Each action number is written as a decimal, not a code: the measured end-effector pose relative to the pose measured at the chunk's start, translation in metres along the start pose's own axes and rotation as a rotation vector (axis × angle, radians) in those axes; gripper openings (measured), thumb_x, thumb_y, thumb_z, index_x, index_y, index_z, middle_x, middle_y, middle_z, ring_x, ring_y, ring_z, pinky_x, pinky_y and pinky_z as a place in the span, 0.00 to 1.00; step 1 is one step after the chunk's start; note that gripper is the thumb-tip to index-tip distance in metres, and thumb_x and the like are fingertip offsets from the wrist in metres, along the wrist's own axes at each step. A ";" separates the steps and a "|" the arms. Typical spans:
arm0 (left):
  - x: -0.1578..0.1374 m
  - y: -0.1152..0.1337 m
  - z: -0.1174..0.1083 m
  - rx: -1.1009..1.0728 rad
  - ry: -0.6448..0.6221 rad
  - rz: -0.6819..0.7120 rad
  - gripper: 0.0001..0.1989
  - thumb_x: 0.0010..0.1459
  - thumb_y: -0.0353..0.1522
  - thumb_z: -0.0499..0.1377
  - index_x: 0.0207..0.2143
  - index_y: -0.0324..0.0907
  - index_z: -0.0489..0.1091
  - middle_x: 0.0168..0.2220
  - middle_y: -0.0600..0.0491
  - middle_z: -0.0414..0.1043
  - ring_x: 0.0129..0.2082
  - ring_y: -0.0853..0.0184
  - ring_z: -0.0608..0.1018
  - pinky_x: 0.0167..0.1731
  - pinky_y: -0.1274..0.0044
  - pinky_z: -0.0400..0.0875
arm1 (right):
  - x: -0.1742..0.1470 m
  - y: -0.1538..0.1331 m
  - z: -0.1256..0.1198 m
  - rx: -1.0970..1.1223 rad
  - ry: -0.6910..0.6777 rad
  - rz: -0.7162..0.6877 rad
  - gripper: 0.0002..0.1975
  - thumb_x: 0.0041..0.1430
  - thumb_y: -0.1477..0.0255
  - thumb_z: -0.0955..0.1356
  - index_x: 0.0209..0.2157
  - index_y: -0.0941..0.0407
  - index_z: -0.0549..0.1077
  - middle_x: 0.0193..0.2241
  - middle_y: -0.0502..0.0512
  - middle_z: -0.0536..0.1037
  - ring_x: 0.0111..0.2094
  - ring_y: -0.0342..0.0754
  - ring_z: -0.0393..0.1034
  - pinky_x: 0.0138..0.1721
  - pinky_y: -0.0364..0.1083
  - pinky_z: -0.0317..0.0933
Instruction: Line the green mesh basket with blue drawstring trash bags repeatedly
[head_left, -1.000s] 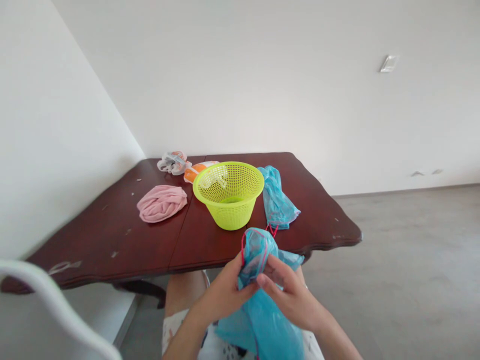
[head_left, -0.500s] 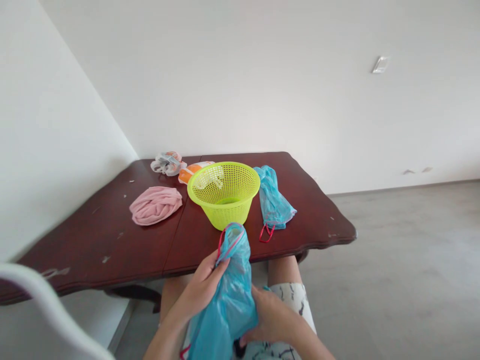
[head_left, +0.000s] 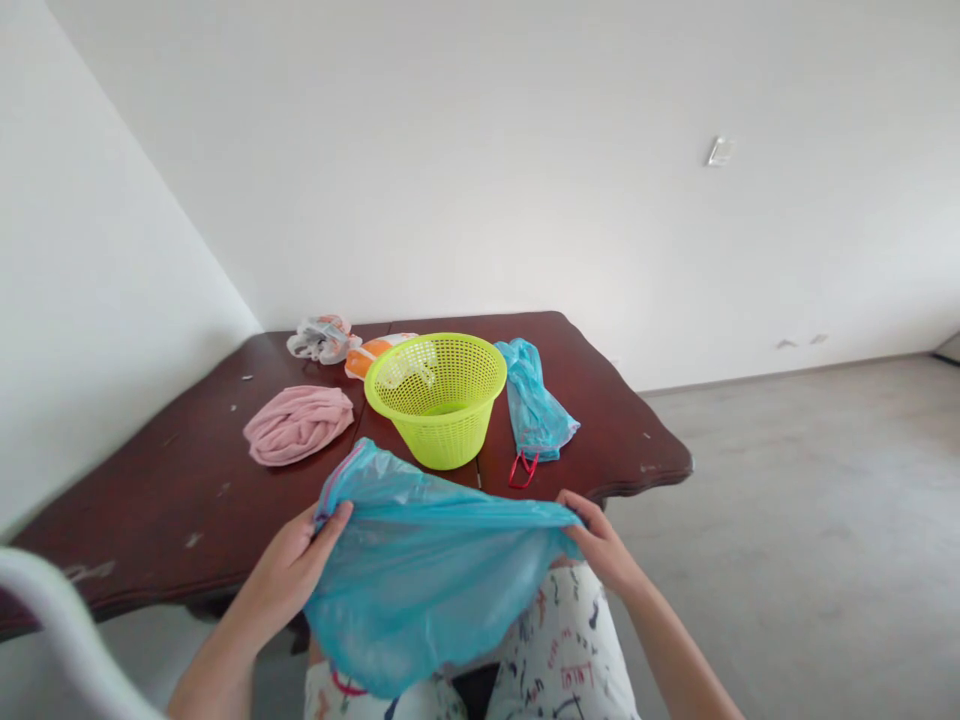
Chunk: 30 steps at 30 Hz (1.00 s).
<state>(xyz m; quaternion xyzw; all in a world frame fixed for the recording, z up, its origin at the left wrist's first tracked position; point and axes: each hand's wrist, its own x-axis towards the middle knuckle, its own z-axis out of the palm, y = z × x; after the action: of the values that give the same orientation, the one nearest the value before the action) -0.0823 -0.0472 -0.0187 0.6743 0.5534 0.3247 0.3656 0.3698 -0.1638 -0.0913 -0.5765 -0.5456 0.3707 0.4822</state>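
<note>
A thin blue plastic bag is stretched sideways between my two hands, above my lap and over the table's front edge. My left hand grips its hemmed end, where a pink-red drawstring edge shows. The far end is pinched in my right hand. Part of a red drawstring loop hangs below the bag at the left. Just beyond the bag stands a yellow-green plastic basket. To the basket's right lies a second blue bag, folded lengthwise, its red drawstring toward me.
The dark red wooden table has a scalloped edge. On it lie a bundled pink cloth, an orange-and-white plastic bag and a crumpled white bag. A white curved bar rises at lower left. Walls stand behind and left.
The blue bag was upright and bunched before my body; now it is pulled out wide. My left hand has moved left, my right hand up and to the right.
</note>
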 end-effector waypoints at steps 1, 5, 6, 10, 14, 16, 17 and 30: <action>-0.001 -0.004 -0.003 -0.009 0.006 0.002 0.34 0.64 0.69 0.67 0.41 0.49 0.87 0.39 0.49 0.91 0.45 0.43 0.91 0.59 0.57 0.88 | 0.001 -0.002 -0.005 0.081 0.055 0.019 0.19 0.71 0.51 0.72 0.34 0.51 0.72 0.31 0.48 0.73 0.35 0.50 0.68 0.37 0.45 0.64; -0.005 -0.023 -0.011 0.070 0.027 0.030 0.34 0.66 0.68 0.65 0.46 0.50 0.86 0.44 0.48 0.92 0.45 0.45 0.91 0.57 0.58 0.89 | 0.003 -0.014 -0.021 0.312 0.223 0.097 0.28 0.68 0.41 0.78 0.40 0.51 0.73 0.32 0.47 0.75 0.31 0.47 0.67 0.34 0.43 0.62; -0.007 -0.028 -0.013 0.119 0.010 0.018 0.33 0.67 0.67 0.64 0.48 0.50 0.86 0.43 0.48 0.92 0.43 0.45 0.91 0.54 0.58 0.89 | 0.003 -0.019 -0.025 0.345 0.260 0.112 0.29 0.65 0.41 0.80 0.42 0.51 0.74 0.33 0.47 0.77 0.31 0.48 0.68 0.33 0.43 0.63; -0.019 -0.035 -0.021 0.262 0.058 0.000 0.30 0.69 0.63 0.65 0.55 0.51 0.84 0.51 0.44 0.91 0.48 0.43 0.93 0.52 0.56 0.90 | 0.001 -0.057 -0.033 0.407 0.302 0.099 0.30 0.61 0.45 0.84 0.48 0.50 0.76 0.38 0.50 0.82 0.35 0.49 0.73 0.36 0.43 0.68; -0.041 -0.014 0.004 0.189 0.051 0.307 0.45 0.65 0.59 0.75 0.78 0.57 0.71 0.81 0.39 0.71 0.79 0.36 0.76 0.76 0.46 0.75 | -0.005 -0.110 -0.013 0.395 0.111 0.063 0.24 0.65 0.51 0.83 0.51 0.50 0.79 0.45 0.51 0.85 0.41 0.50 0.78 0.42 0.43 0.71; -0.052 -0.002 0.038 0.099 -0.153 0.422 0.67 0.56 0.59 0.83 0.88 0.65 0.54 0.89 0.40 0.54 0.87 0.33 0.63 0.83 0.41 0.63 | -0.006 -0.131 0.004 0.441 -0.027 0.072 0.21 0.64 0.55 0.83 0.51 0.50 0.81 0.44 0.50 0.85 0.42 0.50 0.78 0.44 0.44 0.72; -0.056 0.002 0.059 0.070 -0.247 0.434 0.79 0.49 0.59 0.86 0.91 0.68 0.43 0.91 0.41 0.48 0.88 0.31 0.60 0.84 0.38 0.60 | -0.006 -0.139 0.012 0.475 -0.096 0.085 0.19 0.64 0.57 0.83 0.50 0.50 0.81 0.44 0.50 0.85 0.42 0.50 0.78 0.45 0.44 0.73; -0.084 -0.019 0.198 -0.362 -0.949 0.022 0.38 0.65 0.61 0.75 0.62 0.42 0.86 0.62 0.38 0.89 0.61 0.41 0.87 0.69 0.52 0.77 | 0.012 -0.140 0.029 0.693 -0.378 0.016 0.32 0.70 0.54 0.84 0.70 0.44 0.80 0.58 0.55 0.86 0.50 0.50 0.83 0.54 0.49 0.76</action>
<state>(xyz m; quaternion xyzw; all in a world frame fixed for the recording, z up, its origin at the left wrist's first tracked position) 0.0598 -0.1539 -0.1409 0.6792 0.2539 0.0769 0.6843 0.3058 -0.1564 0.0372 -0.3055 -0.4629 0.6360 0.5365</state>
